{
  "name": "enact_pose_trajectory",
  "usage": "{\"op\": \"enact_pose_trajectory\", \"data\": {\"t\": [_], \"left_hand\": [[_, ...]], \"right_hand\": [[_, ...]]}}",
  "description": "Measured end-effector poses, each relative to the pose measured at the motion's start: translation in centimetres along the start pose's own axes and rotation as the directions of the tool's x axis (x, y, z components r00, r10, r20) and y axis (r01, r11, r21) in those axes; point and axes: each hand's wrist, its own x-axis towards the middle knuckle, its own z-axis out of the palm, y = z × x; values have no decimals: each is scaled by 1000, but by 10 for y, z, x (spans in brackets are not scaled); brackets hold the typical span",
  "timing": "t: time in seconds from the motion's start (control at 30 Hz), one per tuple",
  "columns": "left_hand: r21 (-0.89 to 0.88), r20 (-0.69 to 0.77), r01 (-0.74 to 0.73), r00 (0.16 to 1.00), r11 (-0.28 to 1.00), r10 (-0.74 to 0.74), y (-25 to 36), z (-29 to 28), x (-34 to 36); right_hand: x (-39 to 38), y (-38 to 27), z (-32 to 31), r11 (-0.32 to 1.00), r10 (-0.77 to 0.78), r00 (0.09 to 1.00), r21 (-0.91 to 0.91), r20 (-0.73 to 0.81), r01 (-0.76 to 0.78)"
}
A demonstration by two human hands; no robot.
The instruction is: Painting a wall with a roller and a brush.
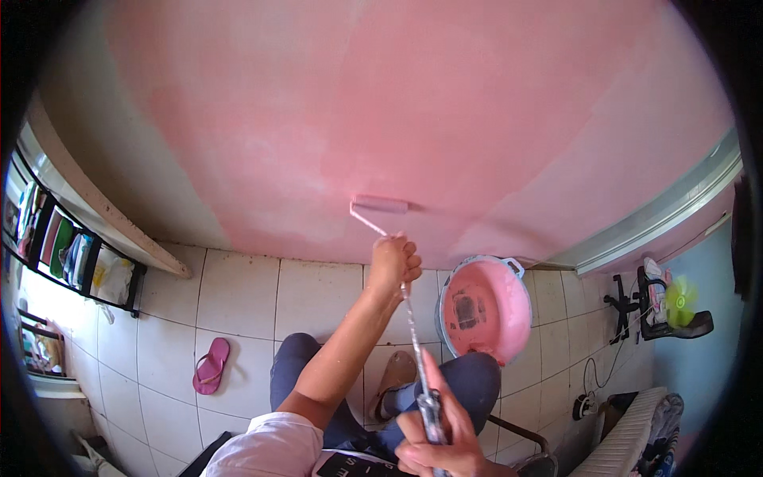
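Note:
A paint roller rests against the pink-painted wall, low and near the middle of the view; its coat of pink is patchy, with paler areas at both sides. My left hand is closed round the long pole just below the bent roller arm. My right hand grips the dark handle at the pole's lower end. A round tub with pink paint on its inside stands on the tiled floor below the wall, right of the pole.
A black shelf rack with books and bags stands at the left beside a wooden edge. A pink flip-flop lies on the tiles. At right are a green fan, cables, a door frame and a padded item.

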Motion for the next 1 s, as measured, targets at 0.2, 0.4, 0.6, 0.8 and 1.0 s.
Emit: {"op": "enact_pose_trajectory", "data": {"t": [0.2, 0.4, 0.6, 0.8, 1.0], "left_hand": [[131, -49, -50, 997, 990, 57, -20, 20, -15], [173, -189, 62, 981, 983, -29, -38, -105, 52], [82, -141, 100, 986, 992, -88, -15, -49, 24], [118, -187, -13, 982, 993, 35, -11, -38, 28], [185, -233, 44, 972, 982, 0, -21, -76, 54]], "right_hand": [[-21, 5, -16, 996, 48, 994, -75, -94, -55], [47, 55, -75, 995, 68, 998, -77, -5, -68], [33, 21, -44, 992, 115, 992, -48, -58, -118], [22, -8, -36, 976, 160, 987, 150, 10, -159], [48, 25, -52, 995, 102, 994, -12, 48, -101]]}}
